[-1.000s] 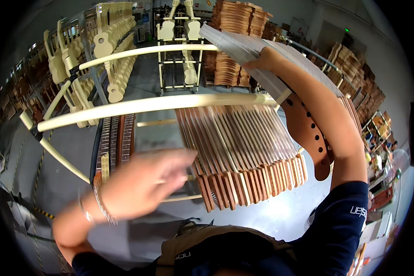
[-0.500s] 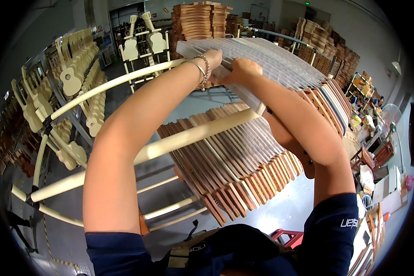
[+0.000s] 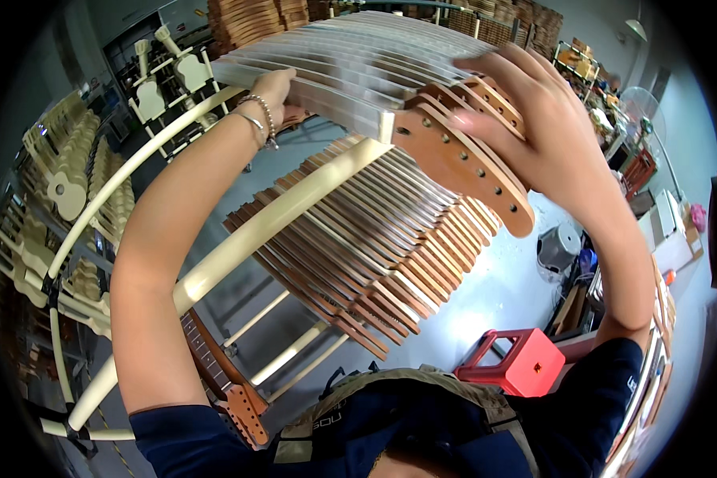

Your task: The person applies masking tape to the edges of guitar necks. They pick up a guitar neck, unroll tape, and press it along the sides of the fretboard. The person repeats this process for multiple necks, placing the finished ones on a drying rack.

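My left hand (image 3: 274,94), with a bracelet and a bangle at the wrist, is closed at the left end of a translucent plastic strip (image 3: 334,102); its fingertips are hidden. That strip is the nearest in an upper row of guitar necks and plastic. At the row's right end, my right hand (image 3: 534,119) spreads its thumb and fingers over the brown headstocks. The thumb lies by the nearest headstock (image 3: 462,155), which has a line of peg holes. Whether the fingers touch the plastic behind is unclear. A lower row of guitar necks (image 3: 374,247) sits beneath.
A cream rack tube (image 3: 295,199) crosses between me and the lower row. Another guitar neck (image 3: 243,410) rests by my left forearm. A red stool (image 3: 526,362) and a grey bin (image 3: 559,247) stand at right. Pale guitar bodies (image 3: 68,191) line the left.
My right hand has moved from beside my left hand to the headstock end on the right, and its fingers have spread. My left hand stays at the strip's left end. The view has shifted.
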A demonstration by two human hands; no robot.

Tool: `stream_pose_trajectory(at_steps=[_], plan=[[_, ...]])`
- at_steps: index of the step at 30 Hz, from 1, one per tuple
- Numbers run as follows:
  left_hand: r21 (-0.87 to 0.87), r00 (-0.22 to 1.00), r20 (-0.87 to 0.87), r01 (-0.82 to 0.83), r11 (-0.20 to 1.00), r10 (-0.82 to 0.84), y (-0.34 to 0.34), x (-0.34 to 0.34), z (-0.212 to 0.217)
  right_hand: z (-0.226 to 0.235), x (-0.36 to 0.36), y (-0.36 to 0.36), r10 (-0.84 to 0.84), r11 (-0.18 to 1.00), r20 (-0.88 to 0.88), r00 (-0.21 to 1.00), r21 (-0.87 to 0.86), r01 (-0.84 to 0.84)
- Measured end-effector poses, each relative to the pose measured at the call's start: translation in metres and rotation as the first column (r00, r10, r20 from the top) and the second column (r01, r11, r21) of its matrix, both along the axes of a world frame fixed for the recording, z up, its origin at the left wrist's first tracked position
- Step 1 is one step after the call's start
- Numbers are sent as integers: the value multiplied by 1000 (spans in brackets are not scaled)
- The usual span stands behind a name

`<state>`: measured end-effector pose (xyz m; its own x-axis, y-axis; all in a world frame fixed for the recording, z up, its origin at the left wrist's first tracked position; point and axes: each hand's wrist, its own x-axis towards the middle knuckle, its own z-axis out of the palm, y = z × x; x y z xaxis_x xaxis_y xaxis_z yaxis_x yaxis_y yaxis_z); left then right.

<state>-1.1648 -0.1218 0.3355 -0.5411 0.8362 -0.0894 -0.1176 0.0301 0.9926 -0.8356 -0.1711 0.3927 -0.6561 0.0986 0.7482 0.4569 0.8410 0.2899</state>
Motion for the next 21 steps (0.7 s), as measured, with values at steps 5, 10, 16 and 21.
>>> stream_pose_trajectory(at_steps=[5,10,16,21], plan=[[66,994,-22,-104,992,106,16,-8,-9,-52,45,-33,-118,984,43,992,-132,123],[78,997,79,-10,997,4,4,7,-7,-91,56,-34,-107,965,-101,989,-250,79],[-59,991,15,-134,989,136,8,-21,4,-145,100,-71,-132,952,-434,891,-305,-8],[496,883,-391,-35,868,260,-23,-10,69,-208,156,-104,-398,847,-599,695,-531,29]])
